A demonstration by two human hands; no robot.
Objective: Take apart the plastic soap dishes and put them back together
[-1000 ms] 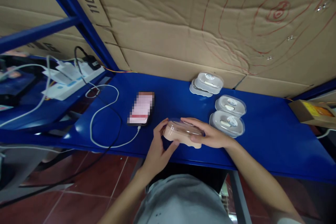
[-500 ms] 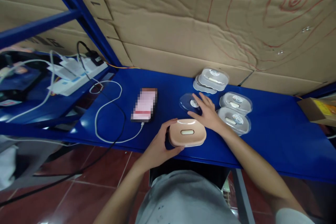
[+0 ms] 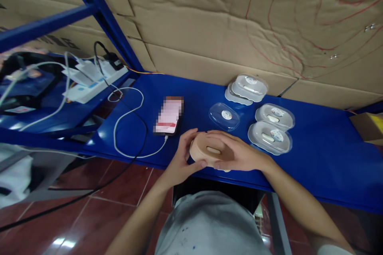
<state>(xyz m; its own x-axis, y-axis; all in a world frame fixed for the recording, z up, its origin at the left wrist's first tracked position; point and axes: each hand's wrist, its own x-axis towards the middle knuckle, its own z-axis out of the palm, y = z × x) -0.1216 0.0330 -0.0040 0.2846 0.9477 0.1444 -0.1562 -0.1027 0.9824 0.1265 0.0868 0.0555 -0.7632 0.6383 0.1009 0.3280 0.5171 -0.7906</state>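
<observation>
Near the front edge of the blue table, a peach oval box (image 3: 206,152) with a small pale bar on its top is gripped from both sides. My left hand (image 3: 184,157) wraps its left end, thumb at the front. Around the right end curls my right hand (image 3: 236,152). Just behind the box lies a clear oval lid (image 3: 221,116) with a round white sticker, touched by neither hand. To the right are two clear-lidded oval containers (image 3: 275,116) (image 3: 270,138), one in front of the other. Further back, more clear-lidded containers (image 3: 250,87) overlap.
A phone (image 3: 169,115) with a blurred screen is plugged into a white cable on the blue table (image 3: 317,155). At the left, a white power strip (image 3: 95,85) holds several plugs. A cardboard box (image 3: 366,126) stands at the far right, and cardboard (image 3: 191,20) lines the back.
My right hand has moved from the clear lid down onto the right end of the peach box. The box is now turned slightly. The camera view has shifted a little.
</observation>
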